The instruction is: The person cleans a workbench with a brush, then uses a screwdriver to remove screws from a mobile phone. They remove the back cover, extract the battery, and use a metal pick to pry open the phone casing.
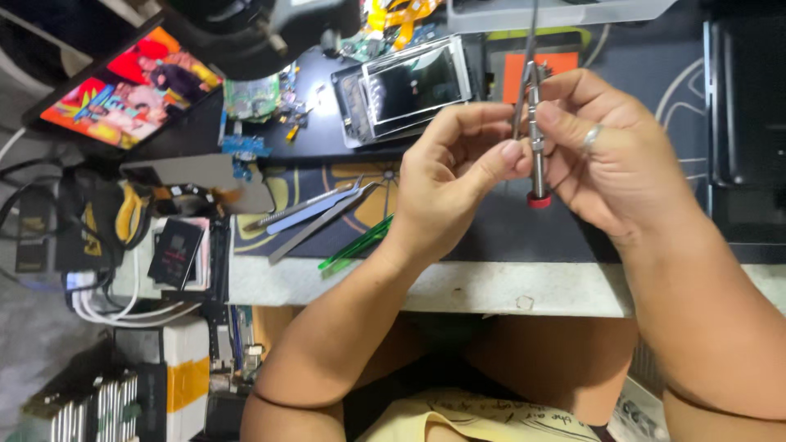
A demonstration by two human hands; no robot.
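Observation:
My right hand (610, 151) grips a slim metal screwdriver (536, 139) with a red end cap, held upright above the dark work mat (508, 229). My left hand (458, 176) pinches the screwdriver's shaft with thumb and fingertips, touching the right hand. A ring sits on one finger of the right hand. Beyond the hands lies an opened phone (405, 86) with its screen frame and inner parts exposed.
Metal tweezers (315, 209) and green plastic pry tools (356, 244) lie on the mat to the left. Small circuit boards (250, 102), a colourful tablet screen (127, 82), cables and a charger crowd the left side. A dark tray (745, 123) stands at the right.

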